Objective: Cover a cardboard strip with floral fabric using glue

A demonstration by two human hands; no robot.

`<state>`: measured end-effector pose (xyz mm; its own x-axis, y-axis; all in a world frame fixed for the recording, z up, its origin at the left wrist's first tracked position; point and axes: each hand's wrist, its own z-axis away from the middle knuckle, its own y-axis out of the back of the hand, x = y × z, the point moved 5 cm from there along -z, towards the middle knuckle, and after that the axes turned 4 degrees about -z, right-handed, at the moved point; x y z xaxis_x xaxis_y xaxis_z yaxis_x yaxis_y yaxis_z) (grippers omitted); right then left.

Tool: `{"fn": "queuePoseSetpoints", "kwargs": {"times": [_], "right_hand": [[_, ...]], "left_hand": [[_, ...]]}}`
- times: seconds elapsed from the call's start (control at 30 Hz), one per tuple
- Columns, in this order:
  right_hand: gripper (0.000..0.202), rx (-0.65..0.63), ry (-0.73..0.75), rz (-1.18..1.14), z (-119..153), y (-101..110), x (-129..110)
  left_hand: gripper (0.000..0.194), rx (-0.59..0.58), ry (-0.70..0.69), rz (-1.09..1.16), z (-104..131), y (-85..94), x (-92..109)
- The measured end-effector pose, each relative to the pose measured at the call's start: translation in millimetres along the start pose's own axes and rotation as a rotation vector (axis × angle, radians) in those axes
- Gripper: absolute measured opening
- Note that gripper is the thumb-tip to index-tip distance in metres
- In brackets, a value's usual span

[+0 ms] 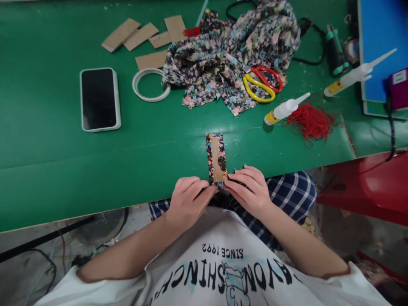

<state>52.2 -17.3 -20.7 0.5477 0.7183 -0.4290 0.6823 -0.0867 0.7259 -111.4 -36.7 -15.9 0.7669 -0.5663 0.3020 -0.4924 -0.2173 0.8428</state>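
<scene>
A: What's closest?

B: The white shirt, then the plaid cloth over the lap. Past those are the hands, at the bench's near edge.

A: What are they doing?

B: The left hand and right hand both pinch the near end of a cloth-edged cardboard strip, one at each corner. The curled fingers hide the exact grip.

A: How would that strip handle?

B: Light, I'd judge, and fairly stiff along the card, with soft cloth borders that could slip or crease. Best held by the edges, with light pressure so the card doesn't bend. I can't tell if there's wet glue on it.

A: Which way does it lie?

B: Flat, brown face up. Its long axis runs away from the person, the far end leaning slightly left.

A: And beyond?

B: A glue bottle beside red threads on the right, and a phone on the left. Further back, scissors lie on crumpled flowered cloth, with loose cardboard pieces to its left.
</scene>
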Motion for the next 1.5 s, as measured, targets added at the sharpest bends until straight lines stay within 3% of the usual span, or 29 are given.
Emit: {"fn": "queuePoseSetpoints", "kwargs": {"times": [0.3,0.43,0.6,0.7,1.07,1.33,1.5], "right_hand": [[0.024,-0.044,-0.019,-0.079,-8,-1,4],[0.025,-0.069,-0.009,-0.102,-14,0,5],[0.033,-0.063,-0.114,-0.108,-11,5,13],[0.026,-0.069,-0.126,-0.084,-8,6,13],[0.026,0.090,-0.134,-0.001,-1,-1,-4],[0.020,-0.100,0.013,0.002,-13,-7,-2],[0.016,-0.235,0.067,-0.002,-28,-6,-4]], "left_hand": [[0.024,-0.003,0.027,-0.043,-6,-0.6,4],[0.013,0.008,0.082,-0.035,-10,-2.5,5],[0.006,-0.017,0.153,0.037,-11,-4.6,1],[0.005,-0.033,0.168,0.056,-12,-4.8,0],[0.003,-0.034,0.231,0.117,-15,-3.7,-2],[0.016,0.023,0.179,0.125,-9,12.2,-2],[0.014,-0.010,0.167,0.094,-7,11.5,-4]]}}
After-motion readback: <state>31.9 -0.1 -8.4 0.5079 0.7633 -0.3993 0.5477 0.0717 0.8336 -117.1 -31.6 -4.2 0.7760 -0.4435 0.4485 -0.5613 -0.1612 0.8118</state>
